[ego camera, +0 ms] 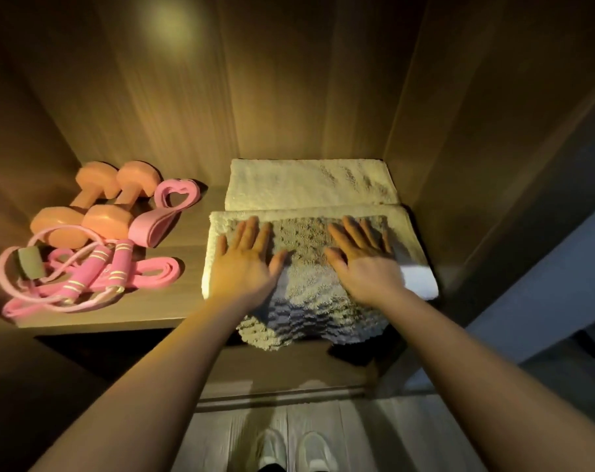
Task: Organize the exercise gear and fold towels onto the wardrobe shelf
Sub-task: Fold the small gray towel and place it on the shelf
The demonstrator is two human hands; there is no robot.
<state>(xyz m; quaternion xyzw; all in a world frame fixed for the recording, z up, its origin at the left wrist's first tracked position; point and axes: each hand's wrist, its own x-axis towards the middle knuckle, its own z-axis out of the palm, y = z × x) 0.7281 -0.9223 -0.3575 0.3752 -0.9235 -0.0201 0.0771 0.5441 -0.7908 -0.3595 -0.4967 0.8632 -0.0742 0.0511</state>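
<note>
A grey-beige towel [306, 301] lies on top of a folded white towel [415, 247] at the right of the wardrobe shelf [173, 240], its front edge hanging over the shelf's lip. My left hand [245, 264] and my right hand [364, 260] press flat on it with fingers spread. Behind them lies another folded white towel [306, 182]. On the shelf's left sit two orange dumbbells [95, 202], pink resistance bands [159, 216] and a pink skipping rope [85, 274].
Wooden wardrobe walls close in the shelf at the back, left and right. A lower shelf [272, 366] shows below the front edge. My white shoes [289, 451] stand on pale floor. A dark opening lies at the right.
</note>
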